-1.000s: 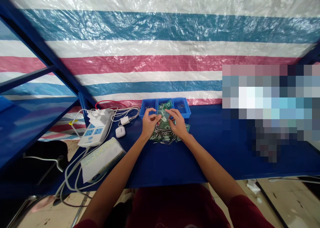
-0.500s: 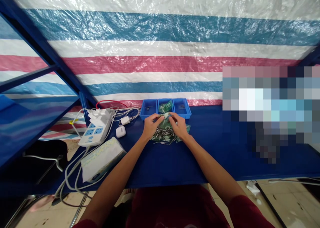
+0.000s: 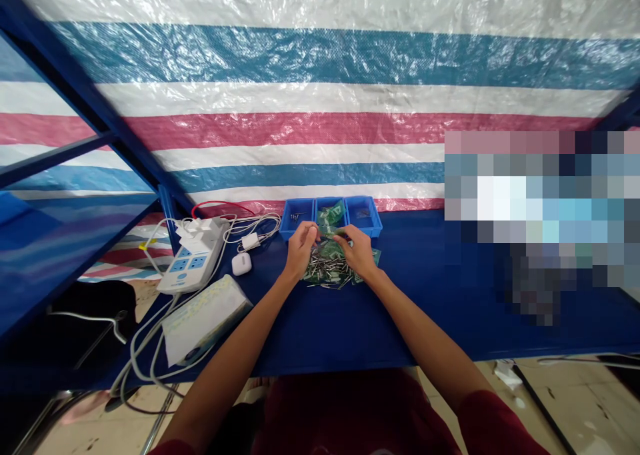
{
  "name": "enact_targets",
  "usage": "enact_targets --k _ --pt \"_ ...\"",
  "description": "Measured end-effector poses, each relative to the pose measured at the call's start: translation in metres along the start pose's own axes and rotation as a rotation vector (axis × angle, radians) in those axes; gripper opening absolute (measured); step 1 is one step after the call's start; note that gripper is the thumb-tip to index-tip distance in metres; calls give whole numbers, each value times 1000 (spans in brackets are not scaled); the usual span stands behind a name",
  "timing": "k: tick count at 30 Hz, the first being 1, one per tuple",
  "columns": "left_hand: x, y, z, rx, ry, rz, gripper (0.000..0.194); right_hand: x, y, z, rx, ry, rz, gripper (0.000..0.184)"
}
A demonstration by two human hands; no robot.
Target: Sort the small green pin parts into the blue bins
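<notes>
Both hands hold a small green plastic bag stretched between them, just in front of the bins. My left hand pinches its left end, and my right hand grips the right end between thumb and fingers. Beneath the hands lies a heap of thin metal pieces that look like screws or pins, mixed with green packets. Behind is a blue three-compartment bin. Its left compartment holds a few metal pieces, the middle one a green plastic packet, the right one some small pieces.
To the left are a white power strip with plugs and cables, a white earbud case, a white adapter and a tissue pack. A striped plastic sheet hangs behind the blue table. The right side is pixelated.
The bag has turned and is now drawn flatter between my hands. My left hand has tilted more upright; the right has shifted only slightly. The heap and bins stay in place.
</notes>
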State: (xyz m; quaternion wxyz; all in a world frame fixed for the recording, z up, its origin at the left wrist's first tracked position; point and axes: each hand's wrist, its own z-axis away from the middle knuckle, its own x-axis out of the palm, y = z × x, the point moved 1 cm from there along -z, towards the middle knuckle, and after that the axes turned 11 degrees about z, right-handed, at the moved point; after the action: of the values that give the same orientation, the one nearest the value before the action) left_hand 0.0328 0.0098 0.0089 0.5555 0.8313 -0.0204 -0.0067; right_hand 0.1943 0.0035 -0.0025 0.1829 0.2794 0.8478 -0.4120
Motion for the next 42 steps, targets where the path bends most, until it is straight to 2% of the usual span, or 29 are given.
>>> enact_targets --k 4,8,10,12,14,16,18,23,26,28,30,33,36,39,42 --pt "1 -6 0 -16 -133 -27 41 -1 -1 0 102 -9 -21 25" --pt "2 -8 -1 -51 -82 45 41 -3 -4 3 167 4 -104 27" --pt "2 -7 -2 -61 -44 100 48 -4 -4 3 113 29 -127 35" --pt "1 -5 -2 -63 -38 153 53 -5 -5 2 -5 52 -105 38" --pt "1 -5 -3 -58 -72 178 51 -4 -3 1 -96 63 -45 33" --pt "0 -6 -3 -57 -127 162 43 -3 -1 -1 -102 78 3 22" --pt "0 -7 -3 -36 -157 108 38 -2 1 -2 -38 79 14 16" --pt "-1 -6 -2 61 -133 -107 32 -1 2 -1 176 5 -96 21" --pt "0 -7 -2 -40 -160 25 30 0 2 0 255 26 -202 25" --pt "0 -7 -1 -80 -192 158 44 0 1 0 279 14 -295 28" --pt "-1 -7 -1 -56 -231 232 52 0 1 -1 300 -10 -400 30" --pt "-1 -6 1 34 -270 168 39 -2 0 -3 343 -69 -516 39" --pt "-1 -2 2 122 -219 -12 23 -3 0 -5 377 -88 -556 56" --pt "-2 0 2 173 -119 -159 21 -3 2 -5 364 -18 -509 46" --pt "-3 0 1 217 -31 -232 22 -3 1 -3 292 27 -373 38"
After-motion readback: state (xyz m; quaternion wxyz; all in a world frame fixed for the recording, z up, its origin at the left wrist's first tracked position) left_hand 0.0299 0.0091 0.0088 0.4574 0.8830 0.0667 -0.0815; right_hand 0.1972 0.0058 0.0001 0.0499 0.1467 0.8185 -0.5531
